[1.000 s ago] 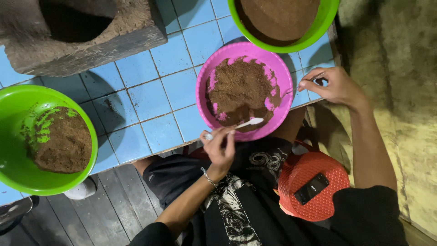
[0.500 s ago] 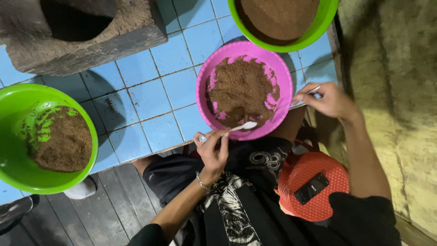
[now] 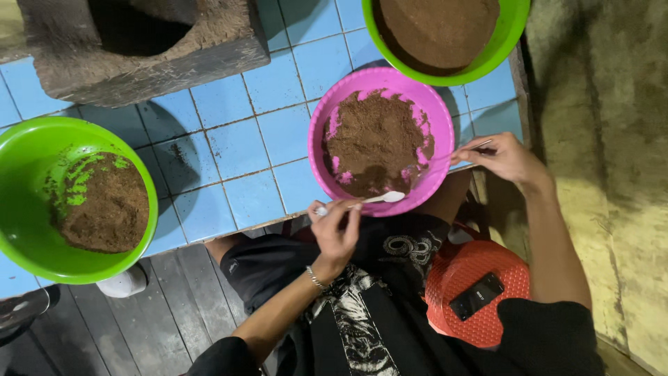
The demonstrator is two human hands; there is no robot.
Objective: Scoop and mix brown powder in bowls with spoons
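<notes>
The pink bowl (image 3: pixel 381 143) sits near the table edge, holding a mound of brown powder (image 3: pixel 376 139), and everything is placed from it; the left hand (image 3: pixel 337 230) is just below its near rim, fingers pinched together on the handle of a white spoon (image 3: pixel 379 199), whose bowl end rests on the rim's inner edge, touching the powder's fringe; the right hand (image 3: pixel 508 159) is at the bowl's right side, fingers closed on a thin stick-like handle (image 3: pixel 473 147) that reaches toward the rim, though what it is I cannot tell; above the pink bowl, partly overlapping its far rim, a green bowl (image 3: pixel 511 35) full of brown powder; far to the left, well apart, a second green bowl (image 3: pixel 28 202) with a smaller brown heap; up-left of it, a dark hollowed wooden block (image 3: pixel 153 63) on the blue tiled table (image 3: pixel 236 146); below-right, a red perforated lid (image 3: pixel 480 278) with a black phone (image 3: pixel 476 296) on it, on the person's lap.
</notes>
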